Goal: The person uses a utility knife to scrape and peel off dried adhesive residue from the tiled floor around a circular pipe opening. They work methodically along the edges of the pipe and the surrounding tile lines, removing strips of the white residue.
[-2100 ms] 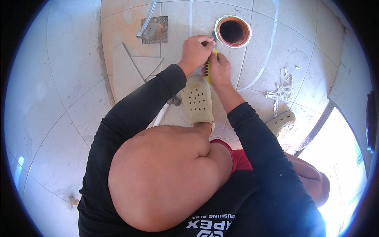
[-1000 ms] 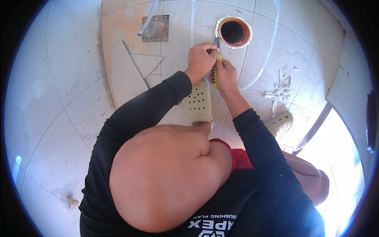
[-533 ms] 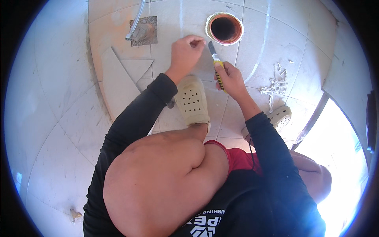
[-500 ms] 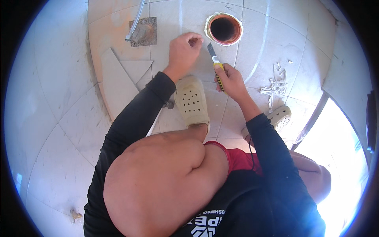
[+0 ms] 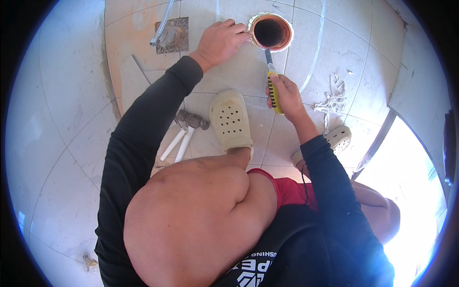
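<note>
An orange-brown drain pipe (image 5: 290, 35) opens in the tiled floor, ringed by a ragged, pale crust (image 5: 254, 20). My left hand (image 5: 224, 42) has its bent fingertips against the crust on the left side of the pipe. Those fingers are closed together, and anything pinched between them is hidden. In my right hand (image 5: 290, 97) is a yellow-and-black utility knife (image 5: 273, 91), gripped by its handle with the blade (image 5: 268, 58) out. The blade's tip meets the near edge of the pipe's rim.
A flexible hose (image 5: 164, 24) ends over a rough square cutout (image 5: 181, 44) at the left. Cut tile pieces (image 5: 134, 79) and a hammer (image 5: 191, 118) with white handles near it lie left of my clog (image 5: 229, 119). Pale, stringy scraps (image 5: 336, 100) are on the right.
My left hand has moved up and its fingertips have come to the pipe's rim. The knife has shifted right, bringing its blade to the rim. The hammer has come into view.
</note>
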